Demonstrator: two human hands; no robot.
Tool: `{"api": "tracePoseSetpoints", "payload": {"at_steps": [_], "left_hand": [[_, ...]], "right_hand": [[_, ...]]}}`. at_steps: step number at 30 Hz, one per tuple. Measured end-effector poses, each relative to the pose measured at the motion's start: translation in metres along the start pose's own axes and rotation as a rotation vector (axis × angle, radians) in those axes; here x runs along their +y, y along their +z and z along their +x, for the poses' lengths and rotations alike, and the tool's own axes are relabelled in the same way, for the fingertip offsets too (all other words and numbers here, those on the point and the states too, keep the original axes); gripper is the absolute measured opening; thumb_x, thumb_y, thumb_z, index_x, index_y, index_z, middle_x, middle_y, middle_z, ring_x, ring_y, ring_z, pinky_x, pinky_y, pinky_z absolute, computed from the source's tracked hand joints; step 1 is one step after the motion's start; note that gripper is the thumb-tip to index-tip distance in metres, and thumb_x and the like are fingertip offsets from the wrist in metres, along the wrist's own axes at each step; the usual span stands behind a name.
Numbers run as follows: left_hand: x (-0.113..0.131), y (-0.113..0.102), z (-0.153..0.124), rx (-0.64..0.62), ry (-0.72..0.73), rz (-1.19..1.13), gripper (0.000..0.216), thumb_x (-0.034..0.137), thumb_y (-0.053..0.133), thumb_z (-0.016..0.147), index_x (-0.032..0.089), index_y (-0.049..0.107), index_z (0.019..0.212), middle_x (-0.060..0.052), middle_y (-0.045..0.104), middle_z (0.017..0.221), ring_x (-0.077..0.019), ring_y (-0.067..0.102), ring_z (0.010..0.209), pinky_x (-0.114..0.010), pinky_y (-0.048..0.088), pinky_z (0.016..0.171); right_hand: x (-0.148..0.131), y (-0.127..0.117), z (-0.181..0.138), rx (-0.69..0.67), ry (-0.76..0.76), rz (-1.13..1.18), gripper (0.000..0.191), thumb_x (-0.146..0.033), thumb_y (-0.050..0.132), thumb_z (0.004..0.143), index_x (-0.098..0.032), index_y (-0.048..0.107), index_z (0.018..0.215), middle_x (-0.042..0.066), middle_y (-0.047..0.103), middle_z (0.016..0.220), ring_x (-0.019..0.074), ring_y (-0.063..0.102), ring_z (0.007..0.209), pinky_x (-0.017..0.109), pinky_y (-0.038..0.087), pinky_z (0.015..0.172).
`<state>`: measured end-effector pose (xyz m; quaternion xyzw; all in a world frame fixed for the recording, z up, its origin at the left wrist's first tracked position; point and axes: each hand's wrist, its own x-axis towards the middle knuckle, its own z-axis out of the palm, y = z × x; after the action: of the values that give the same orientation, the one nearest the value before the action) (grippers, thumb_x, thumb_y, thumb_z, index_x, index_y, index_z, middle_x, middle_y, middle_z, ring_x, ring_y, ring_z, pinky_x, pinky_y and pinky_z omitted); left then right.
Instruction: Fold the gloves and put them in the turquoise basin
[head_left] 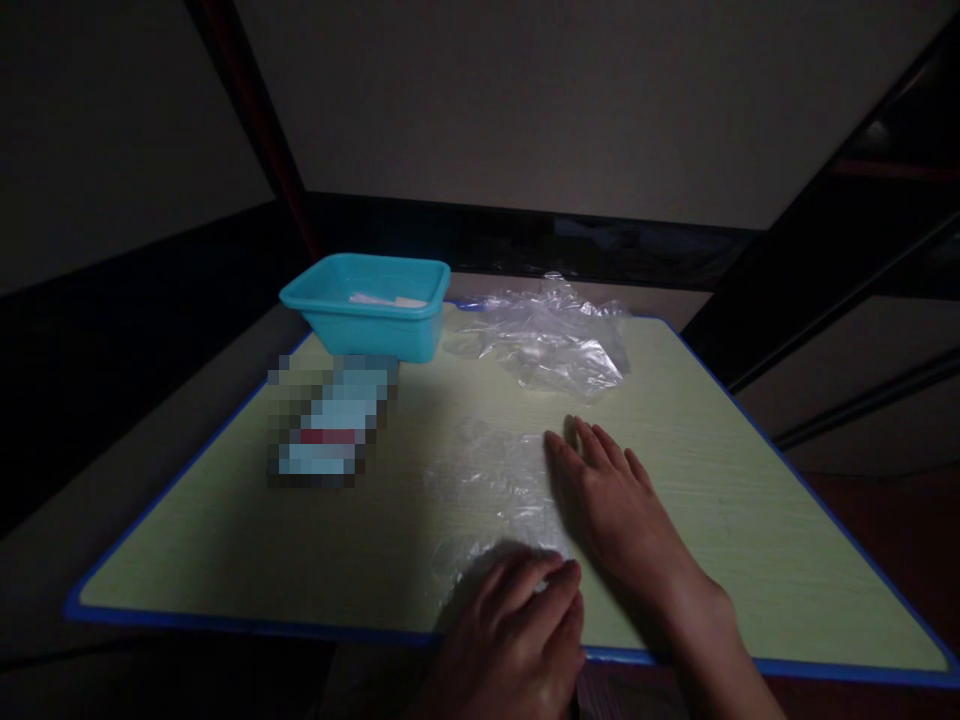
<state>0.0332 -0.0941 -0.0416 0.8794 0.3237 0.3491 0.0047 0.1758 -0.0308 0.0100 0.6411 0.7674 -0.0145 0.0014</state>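
Observation:
A thin clear plastic bag [499,480] lies spread flat on the table in front of me. At its near edge, my left hand [517,630] has its fingers curled together, with a bit of the film showing between them. My right hand [622,510] rests along the bag's right side, open, palm down with its fingers stretched forward. Beyond both hands, a crumpled heap of clear plastic bags [562,345] sits toward the back of the table.
The pale wood-grain table [712,540] has a blue edge. A turquoise plastic basin [375,330] stands at the back left with something pale inside. In front of it lies a blurred-out oblong object [337,420]. Dark panels rise behind the table.

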Motion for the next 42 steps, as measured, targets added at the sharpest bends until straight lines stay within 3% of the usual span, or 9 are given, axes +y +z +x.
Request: {"api": "tracePoseSetpoints", "payload": {"at_steps": [7,12,15,20,29,33,42], "left_hand": [[0.0,0.0,0.003,-0.043,-0.021,-0.035,0.017,0.022,0.05,0.088,0.014,0.064,0.094,-0.003,0.068,0.106,-0.0171,0.06,0.099,-0.029,0.052,0.087],[-0.001,-0.01,0.007,-0.094,-0.051,-0.113,0.016,0.023,0.053,0.086,0.016,0.064,0.096,-0.004,0.067,0.108,-0.0184,0.06,0.1,-0.031,0.052,0.086],[-0.004,-0.019,0.006,-0.101,-0.057,-0.184,0.019,0.023,0.05,0.089,0.017,0.063,0.101,-0.005,0.065,0.114,-0.0178,0.06,0.102,-0.03,0.052,0.088],[-0.02,-0.03,-0.008,0.045,-0.117,-0.256,0.023,0.019,0.044,0.09,0.018,0.061,0.105,-0.006,0.065,0.112,-0.0145,0.059,0.104,-0.026,0.05,0.09],[-0.049,-0.048,-0.022,-0.067,-0.325,-0.26,0.023,0.018,0.052,0.085,0.022,0.065,0.104,-0.002,0.071,0.096,-0.015,0.068,0.086,-0.025,0.056,0.078],[-0.052,-0.046,-0.023,-0.099,-0.383,-0.297,0.023,0.019,0.051,0.085,0.022,0.066,0.102,-0.002,0.072,0.095,-0.0163,0.068,0.086,-0.027,0.056,0.076],[-0.051,-0.046,-0.02,-0.113,-0.423,-0.361,0.022,0.016,0.051,0.084,0.021,0.064,0.101,-0.002,0.07,0.096,-0.0149,0.066,0.088,-0.026,0.053,0.08]], "right_hand": [[0.021,0.012,-0.018,0.237,-0.192,0.165,0.065,0.004,0.035,0.073,-0.015,0.042,0.135,0.015,0.04,0.142,0.0276,0.039,0.128,0.049,0.038,0.1],[0.03,0.011,-0.043,0.325,-0.323,0.304,0.036,-0.008,0.039,0.085,-0.017,0.062,0.111,0.011,0.06,0.122,0.0228,0.056,0.111,0.042,0.049,0.091],[0.029,0.008,-0.055,0.381,-0.411,0.331,0.029,-0.015,0.039,0.09,-0.016,0.066,0.102,0.01,0.068,0.102,0.0206,0.062,0.098,0.037,0.052,0.085],[0.023,0.008,-0.066,0.316,-0.486,0.356,0.029,-0.015,0.039,0.092,-0.021,0.068,0.095,0.004,0.069,0.084,0.0161,0.064,0.08,0.032,0.051,0.084],[0.022,0.017,-0.07,0.292,-0.526,0.298,0.026,-0.017,0.043,0.091,-0.022,0.069,0.09,0.003,0.069,0.082,0.0171,0.062,0.08,0.033,0.051,0.083],[0.021,0.015,-0.068,0.283,-0.543,0.242,0.031,-0.016,0.039,0.093,-0.021,0.068,0.089,0.003,0.069,0.079,0.0175,0.063,0.076,0.033,0.051,0.079],[0.014,0.009,-0.064,0.408,-0.611,0.082,0.045,-0.008,0.029,0.093,-0.02,0.069,0.076,0.004,0.071,0.074,0.0169,0.065,0.069,0.029,0.054,0.071]]}}
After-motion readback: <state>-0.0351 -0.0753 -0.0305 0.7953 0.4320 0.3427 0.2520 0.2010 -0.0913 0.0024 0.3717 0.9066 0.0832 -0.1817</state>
